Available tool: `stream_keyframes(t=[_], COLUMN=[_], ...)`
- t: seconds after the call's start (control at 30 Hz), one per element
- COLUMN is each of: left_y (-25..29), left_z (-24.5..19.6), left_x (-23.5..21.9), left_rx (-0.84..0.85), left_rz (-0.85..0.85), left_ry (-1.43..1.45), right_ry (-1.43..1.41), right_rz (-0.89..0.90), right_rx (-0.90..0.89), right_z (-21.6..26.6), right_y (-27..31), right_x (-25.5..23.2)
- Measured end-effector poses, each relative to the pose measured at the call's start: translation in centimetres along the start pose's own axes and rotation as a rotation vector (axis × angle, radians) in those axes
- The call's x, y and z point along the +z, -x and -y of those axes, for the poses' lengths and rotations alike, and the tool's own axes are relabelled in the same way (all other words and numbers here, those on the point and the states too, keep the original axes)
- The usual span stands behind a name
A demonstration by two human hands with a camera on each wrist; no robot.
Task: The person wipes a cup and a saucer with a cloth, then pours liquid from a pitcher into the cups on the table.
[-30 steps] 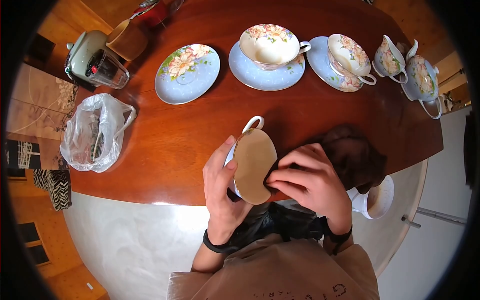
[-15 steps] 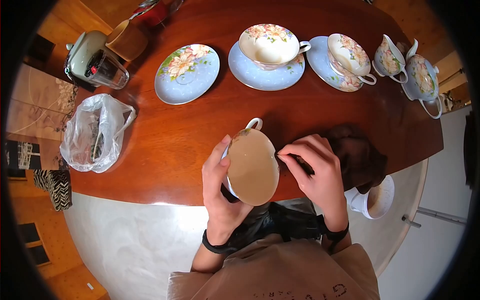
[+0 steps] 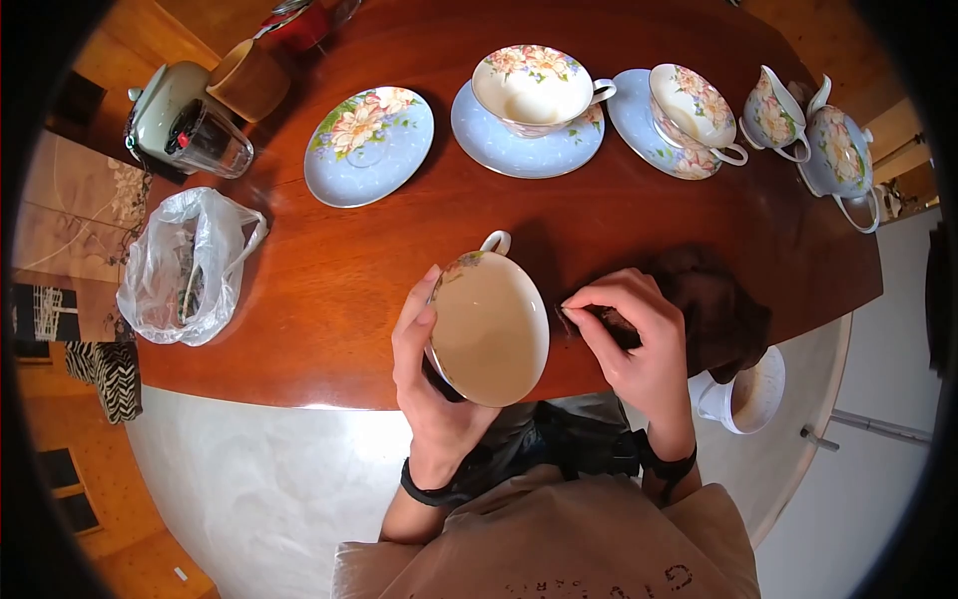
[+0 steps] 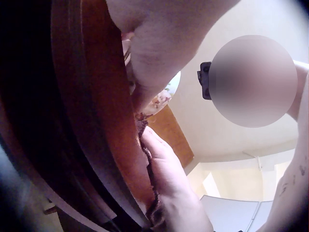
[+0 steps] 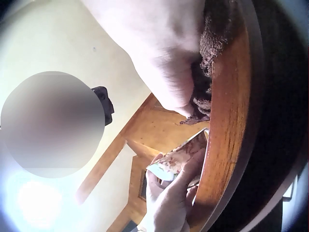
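Observation:
A floral teacup (image 3: 489, 329) is tilted with its plain beige inside towards the head camera and its white handle pointing away from the body. My left hand (image 3: 424, 384) grips it round the left and lower side. Just right of the rim, thumb and forefinger of my right hand (image 3: 639, 339) pinch the edge of a dark brown cloth (image 3: 714, 314). A small gap separates those fingertips from the cup. The rest of the cloth lies bunched on the table beneath and beside that hand. In the right wrist view, the fuzzy cloth (image 5: 212, 43) shows along the fingers.
Across the back of the wooden table (image 3: 329, 299) stand a bare saucer (image 3: 364, 165), two teacups on saucers (image 3: 529, 160), a creamer (image 3: 776, 115) and a teapot (image 3: 840, 155). A plastic bag (image 3: 190, 270) sits at the left, below a glass tumbler (image 3: 220, 145). A white container (image 3: 758, 394) is beyond the right edge.
My right hand has drawn back from the cup's rim to the right, with the cloth in its fingers. The cup has shifted slightly left and turned its opening more fully upward.

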State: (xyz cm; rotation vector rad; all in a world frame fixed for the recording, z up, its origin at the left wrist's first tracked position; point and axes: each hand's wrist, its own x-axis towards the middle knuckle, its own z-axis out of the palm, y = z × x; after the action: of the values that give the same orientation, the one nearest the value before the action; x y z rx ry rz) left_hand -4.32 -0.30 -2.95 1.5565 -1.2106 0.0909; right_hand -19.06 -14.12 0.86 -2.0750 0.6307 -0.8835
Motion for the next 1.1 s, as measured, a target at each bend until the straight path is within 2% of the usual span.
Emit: stream_keyframes(t=[0.13,0.33,0.43,0.57,0.7,0.8,0.87,1.0,1.1], left_y=[0.0,-0.3,0.0,0.0,0.2,0.1,0.2,0.4,-0.6], left_z=[0.3,-1.1,-1.2,-0.9,-0.1,-0.8,-1.0,-1.2,-2.1], left_x=[0.0,-0.5,-1.2,-2.1,-2.6,-2.3,-2.8,-3.9,-4.1], left_rx=[0.020,-0.057,-0.116,-0.224,-0.311,-0.437,-0.537,-0.702,-0.733], left_rz=[-0.015,-0.051,-0.035,-0.023,-0.081,-0.204,-0.216,-0.121,-0.094], left_ry=[0.002,0.167,0.143,0.268,0.330,0.507,0.634,0.891,1.008], right_ry=[-0.022,-0.002,0.017,0.030,0.030,0.033,0.055,0.092,0.074], right_rz=[-0.005,0.010,0.020,0.023,0.018,0.006,0.019,0.041,0.034], right_rx=[0.030,-0.002,-0.018,-0.004,0.036,0.041,0.029,0.012,0.034], right_z=[0.1,0.2,0.3,0.3,0.6,0.8,0.7,0.6,0.8], right_y=[0.1,0.1,0.0,0.1,0.2,0.1,0.1,0.0,0.1], right_x=[0.0,-0.1,-0.2,0.0,0.2,0.4,0.4,0.2,0.4])
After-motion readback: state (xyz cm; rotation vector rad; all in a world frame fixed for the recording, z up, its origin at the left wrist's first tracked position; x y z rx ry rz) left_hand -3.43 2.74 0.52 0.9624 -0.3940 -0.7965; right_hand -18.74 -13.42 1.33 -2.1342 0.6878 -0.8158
